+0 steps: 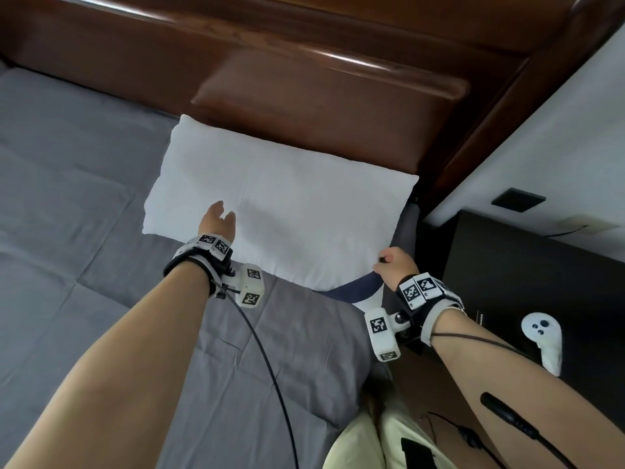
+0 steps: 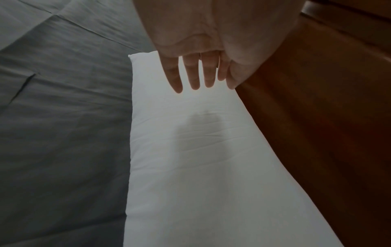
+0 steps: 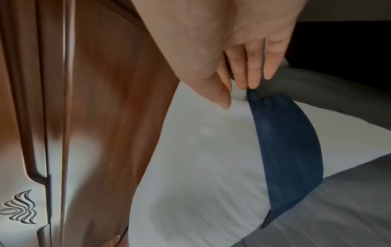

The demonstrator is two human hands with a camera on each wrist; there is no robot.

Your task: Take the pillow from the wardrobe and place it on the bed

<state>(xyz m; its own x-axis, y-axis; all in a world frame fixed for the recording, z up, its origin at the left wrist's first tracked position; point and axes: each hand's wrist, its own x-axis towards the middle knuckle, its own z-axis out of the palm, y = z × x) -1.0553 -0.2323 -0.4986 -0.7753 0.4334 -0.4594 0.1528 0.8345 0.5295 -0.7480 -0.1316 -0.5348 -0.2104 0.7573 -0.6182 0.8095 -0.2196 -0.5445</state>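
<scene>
Bare forearms reach out over the bed (image 1: 84, 184). At its head end, by the corner nearest the nightstand (image 1: 527, 272), the white pillow (image 1: 280, 201) lies flat on the grey sheet, its long side against the wooden headboard (image 1: 304, 96). Left hand (image 1: 216, 220) hangs just over the pillow's near edge with its fingers (image 2: 194, 75) straight, slightly spread and released, gripping nothing. Right hand (image 1: 394, 267) is at the pillow's near corner, fingertips (image 3: 251, 80) pinching a dark blue strap (image 3: 285, 142) that curves across the pillow's end. On the nightstand lies a white controller (image 1: 542, 340).
</scene>
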